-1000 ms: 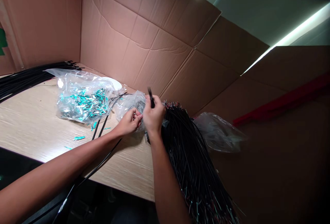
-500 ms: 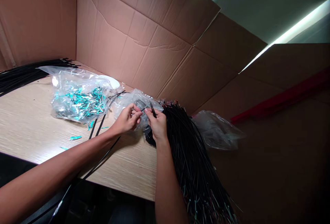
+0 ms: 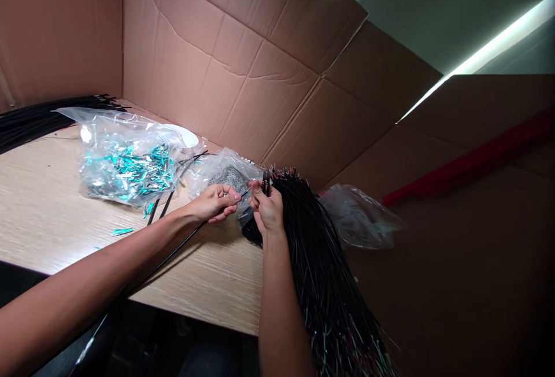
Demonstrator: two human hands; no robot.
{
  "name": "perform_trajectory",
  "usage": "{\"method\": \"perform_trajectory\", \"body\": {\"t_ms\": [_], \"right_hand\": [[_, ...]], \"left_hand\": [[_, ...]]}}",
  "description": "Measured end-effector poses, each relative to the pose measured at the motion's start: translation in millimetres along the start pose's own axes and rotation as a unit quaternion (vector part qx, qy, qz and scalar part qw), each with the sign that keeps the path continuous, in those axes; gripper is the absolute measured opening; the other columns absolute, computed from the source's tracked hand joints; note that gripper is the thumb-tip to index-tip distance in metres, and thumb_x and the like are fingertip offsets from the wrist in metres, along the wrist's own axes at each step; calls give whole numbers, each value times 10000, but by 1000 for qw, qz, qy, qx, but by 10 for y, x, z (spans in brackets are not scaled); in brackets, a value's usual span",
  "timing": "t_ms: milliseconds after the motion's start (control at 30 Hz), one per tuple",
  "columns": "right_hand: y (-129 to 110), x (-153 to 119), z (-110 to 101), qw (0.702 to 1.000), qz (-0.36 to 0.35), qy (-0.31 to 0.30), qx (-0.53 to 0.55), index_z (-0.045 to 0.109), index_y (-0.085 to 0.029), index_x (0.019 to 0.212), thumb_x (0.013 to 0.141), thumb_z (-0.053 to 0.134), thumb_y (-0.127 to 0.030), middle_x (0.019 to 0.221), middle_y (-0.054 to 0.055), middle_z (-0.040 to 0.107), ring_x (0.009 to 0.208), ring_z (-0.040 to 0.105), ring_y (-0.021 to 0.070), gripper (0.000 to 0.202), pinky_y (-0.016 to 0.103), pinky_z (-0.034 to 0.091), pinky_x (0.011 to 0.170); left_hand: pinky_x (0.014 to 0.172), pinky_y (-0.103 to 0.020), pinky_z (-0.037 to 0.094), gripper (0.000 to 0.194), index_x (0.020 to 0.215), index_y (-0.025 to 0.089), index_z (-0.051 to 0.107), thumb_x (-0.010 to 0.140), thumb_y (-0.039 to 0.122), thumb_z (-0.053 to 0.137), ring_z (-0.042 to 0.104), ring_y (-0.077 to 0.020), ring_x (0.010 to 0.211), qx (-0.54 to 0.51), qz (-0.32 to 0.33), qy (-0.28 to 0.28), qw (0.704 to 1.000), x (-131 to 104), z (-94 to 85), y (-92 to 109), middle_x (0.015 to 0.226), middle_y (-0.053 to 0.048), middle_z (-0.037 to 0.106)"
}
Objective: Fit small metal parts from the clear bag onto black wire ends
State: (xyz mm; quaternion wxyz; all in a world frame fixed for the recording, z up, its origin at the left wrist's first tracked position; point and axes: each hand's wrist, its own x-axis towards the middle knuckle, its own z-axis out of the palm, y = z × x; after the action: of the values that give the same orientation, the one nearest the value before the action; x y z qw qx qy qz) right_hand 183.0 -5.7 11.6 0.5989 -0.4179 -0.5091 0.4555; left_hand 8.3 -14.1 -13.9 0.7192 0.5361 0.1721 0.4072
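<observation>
My left hand (image 3: 217, 202) pinches a thin black cable (image 3: 178, 248) close to its end. From there the cable trails down under my forearm and over the table's front edge. My right hand (image 3: 267, 209) is closed around dark tweezers (image 3: 266, 179), whose tips point up. Its thumb and finger are at the cable's end; whether they touch it I cannot make out. Just behind both hands lies a clear bag (image 3: 202, 172) with a heap of small grey metallic bits (image 3: 229, 178).
A thick bundle of black cables (image 3: 321, 261) with bared coloured ends hangs along my right forearm. Left stands a clear bag of teal foil strips (image 3: 130, 172), with loose scraps (image 3: 122, 231) near it. More black cables (image 3: 52, 117) lie back left. Cardboard walls (image 3: 195, 47) enclose the table (image 3: 208, 284).
The tweezers have swung more upright in my right hand. My hands are slightly farther apart, and the left fingers have loosened a little around the cable. The view has shifted slightly.
</observation>
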Motion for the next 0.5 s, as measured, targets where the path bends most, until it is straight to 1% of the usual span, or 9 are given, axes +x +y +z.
{"method": "perform_trajectory", "body": {"t_ms": [100, 167, 233, 300, 333, 367, 400, 433, 500], "right_hand": [[-11, -20, -24, 1000, -5, -19, 20, 683, -188, 754, 569, 1002, -618, 517, -113, 357, 466, 230, 60, 567, 247, 238, 462], [-7, -15, -36, 999, -6, -29, 25, 667, -189, 739, 590, 991, -592, 524, -108, 362, 458, 237, 58, 538, 250, 238, 460], [-19, 14, -50, 999, -16, -6, 39, 644, -191, 736, 596, 982, -556, 537, -106, 375, 452, 235, 53, 516, 248, 226, 454], [-87, 55, -87, 995, -47, 63, 58, 623, -196, 761, 589, 979, -503, 565, -104, 407, 451, 228, 44, 500, 242, 223, 450], [-152, 71, -124, 989, -72, 115, 64, 615, -197, 781, 594, 974, -476, 593, -98, 440, 456, 231, 41, 491, 239, 226, 449], [-242, 79, -179, 977, -104, 176, 62, 609, -198, 801, 612, 963, -457, 630, -85, 480, 463, 240, 41, 477, 236, 228, 446], [-356, 73, -254, 959, -140, 241, 50, 605, -199, 818, 642, 946, -440, 673, -69, 517, 472, 257, 44, 453, 235, 231, 443], [-490, 51, -349, 934, -179, 308, 28, 598, -200, 826, 685, 918, -430, 718, -48, 549, 483, 282, 52, 419, 238, 231, 437], [-800, -53, -584, 869, -249, 426, -41, 586, -210, 823, 761, 853, -399, 749, -23, 554, 512, 360, 86, 333, 256, 261, 430]], "left_hand": [[340, -203, 144, 427, 860, 191, 558, 859, 533, 814, 274, -28, 291, -19, -15, -21, 999, -1, -4, -12, 562, 87, 535], [351, -201, 153, 365, 870, 188, 560, 902, 471, 788, 280, -25, 287, -38, -15, -30, 999, -11, 9, -28, 567, 80, 552], [360, -202, 149, 274, 914, 178, 575, 975, 404, 719, 340, -34, 294, -66, -7, -38, 997, -33, 36, -42, 598, 50, 606], [357, -204, 163, 182, 1055, 166, 603, 1051, 348, 612, 459, -71, 324, -104, -11, -68, 992, -61, 70, -50, 653, 3, 678], [354, -202, 194, 189, 1167, 161, 602, 1080, 323, 561, 528, -97, 352, -122, -18, -90, 988, -75, 84, -50, 690, -20, 712], [360, -197, 251, 244, 1291, 161, 578, 1100, 303, 522, 598, -123, 393, -138, -28, -115, 983, -89, 93, -47, 736, -43, 743], [378, -194, 322, 316, 1400, 167, 534, 1109, 289, 508, 663, -149, 445, -153, -35, -140, 978, -101, 96, -42, 794, -65, 772], [409, -193, 392, 380, 1472, 175, 493, 1108, 281, 519, 715, -167, 502, -169, -40, -163, 971, -113, 90, -35, 866, -86, 795], [476, -194, 491, 430, 1488, 169, 496, 1083, 279, 593, 782, -193, 614, -203, -40, -204, 957, -141, 56, -16, 1004, -122, 815]]}}
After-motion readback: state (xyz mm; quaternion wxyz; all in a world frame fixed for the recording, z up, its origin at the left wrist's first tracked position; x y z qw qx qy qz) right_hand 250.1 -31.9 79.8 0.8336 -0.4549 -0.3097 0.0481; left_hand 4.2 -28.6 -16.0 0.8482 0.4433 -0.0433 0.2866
